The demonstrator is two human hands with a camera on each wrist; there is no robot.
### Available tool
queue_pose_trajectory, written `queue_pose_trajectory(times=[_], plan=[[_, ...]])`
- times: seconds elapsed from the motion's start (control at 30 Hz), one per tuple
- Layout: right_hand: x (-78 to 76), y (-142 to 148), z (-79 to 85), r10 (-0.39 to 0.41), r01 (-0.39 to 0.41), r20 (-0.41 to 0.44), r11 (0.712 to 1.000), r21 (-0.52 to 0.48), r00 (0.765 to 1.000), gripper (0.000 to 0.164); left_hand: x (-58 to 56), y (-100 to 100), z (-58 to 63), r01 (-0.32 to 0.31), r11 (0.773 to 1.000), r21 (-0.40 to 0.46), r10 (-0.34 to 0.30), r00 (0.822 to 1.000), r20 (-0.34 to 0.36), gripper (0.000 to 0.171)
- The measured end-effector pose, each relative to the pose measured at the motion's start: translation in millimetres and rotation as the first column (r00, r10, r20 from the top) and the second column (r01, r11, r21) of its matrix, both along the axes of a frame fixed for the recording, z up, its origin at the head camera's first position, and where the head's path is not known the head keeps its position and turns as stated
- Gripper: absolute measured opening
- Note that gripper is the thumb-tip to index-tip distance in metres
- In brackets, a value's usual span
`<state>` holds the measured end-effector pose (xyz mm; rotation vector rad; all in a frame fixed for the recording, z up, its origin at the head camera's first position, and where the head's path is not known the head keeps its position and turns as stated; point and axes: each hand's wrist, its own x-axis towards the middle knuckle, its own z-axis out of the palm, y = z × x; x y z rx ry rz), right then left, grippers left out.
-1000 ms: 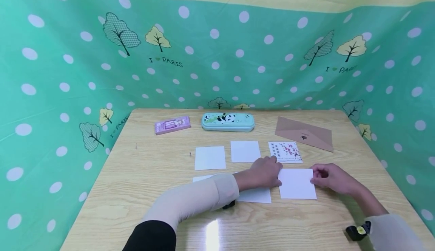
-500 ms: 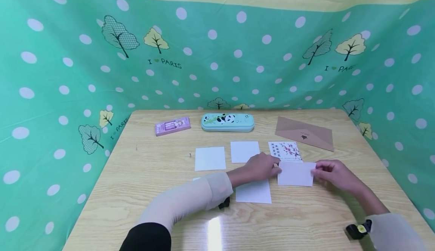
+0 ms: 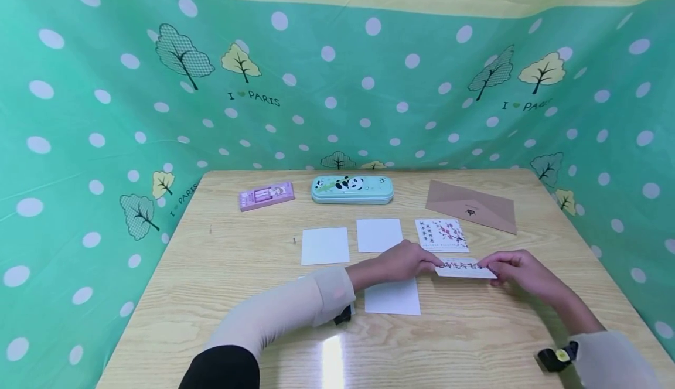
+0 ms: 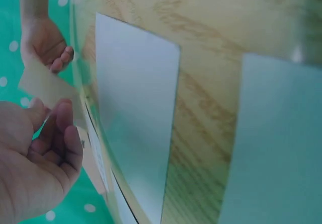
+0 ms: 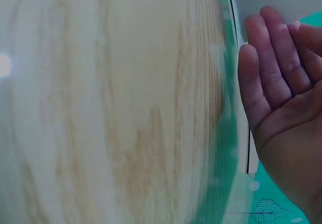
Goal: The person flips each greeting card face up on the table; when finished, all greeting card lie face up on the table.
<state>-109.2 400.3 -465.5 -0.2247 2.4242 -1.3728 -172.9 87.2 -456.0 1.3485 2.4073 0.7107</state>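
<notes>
Between both hands a square card (image 3: 464, 268) is held tilted just over the table, its upper face showing a line of dark handwritten-style characters. The left hand (image 3: 403, 261) pinches its left edge, thumb and fingers together. At the opposite edge, the right hand (image 3: 519, 270) pinches with thumb and index finger. The left wrist view shows the pale card (image 4: 53, 90) from below, spanning the two hands. Part of its underside also appears beside the right-hand fingers (image 5: 274, 58) in the right wrist view. Directly behind lies a card with pink blossoms and black characters (image 3: 442, 235).
White cards lie at the left (image 3: 324, 245), back middle (image 3: 378, 235) and near the left forearm (image 3: 392, 300); another is mostly hidden under that sleeve. Farther back are a purple box (image 3: 266, 196), a panda pencil case (image 3: 352, 190) and a brown envelope (image 3: 471, 206).
The card lay blank side up on the table between both hands. It has been raised and flipped over, so a face with dark characters now shows. Both hands kept hold of its sides.
</notes>
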Motion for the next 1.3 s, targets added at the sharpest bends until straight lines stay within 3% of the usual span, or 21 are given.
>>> queue_pose_trajectory(times=[0.1, 0.23, 0.4, 0.53, 0.73, 0.93, 1.1, 1.3], plan=[[0.7, -4, -0.5, -0.001, 0.002, -0.021, 0.998, 0.063, 1.0, 0.031, 2.3, 1, -3.1, 0.018, 0.999, -0.034, -0.017, 1.0, 0.003, 0.03], [0.8, -9, -2.9, 0.065, -0.059, -0.055, 0.993, 0.101, 0.996, 0.037, 6.9, 6, -7.5, 0.013, 0.993, -0.117, -0.015, 1.0, -0.014, 0.034], [0.1, -14, -3.7, 0.117, -0.101, -0.085, 0.98, 0.172, 0.99, 0.044, 13.4, 13, -7.1, 0.008, 0.98, -0.2, -0.026, 0.996, -0.088, 0.042], [0.4, -18, -2.7, 0.116, -0.099, -0.068, 0.972, 0.212, 0.991, 0.044, 16.2, 16, -7.0, 0.0, 0.967, -0.253, -0.033, 0.992, -0.125, 0.044], [0.6, -21, -1.5, 0.11, -0.093, -0.048, 0.957, 0.275, 0.993, 0.044, 17.3, 20, -7.9, -0.024, 0.956, -0.292, -0.011, 0.993, -0.117, 0.047], [0.3, -23, -0.9, 0.123, -0.096, -0.059, 0.936, 0.34, 0.991, 0.043, 18.6, 25, -4.8, 0.0, 0.953, -0.303, -0.044, 0.99, -0.137, 0.028], [-0.8, -25, -1.8, 0.161, -0.107, -0.11, 0.917, 0.385, 0.981, 0.04, 22.0, 29, -1.8, -0.039, 0.94, -0.339, -0.01, 0.99, -0.142, 0.017], [-0.6, -26, -2.8, 0.174, -0.1, -0.152, 0.909, 0.404, 0.973, 0.042, 25.1, 32, -7.7, -0.091, 0.919, -0.384, 0.012, 0.979, -0.203, 0.016]])
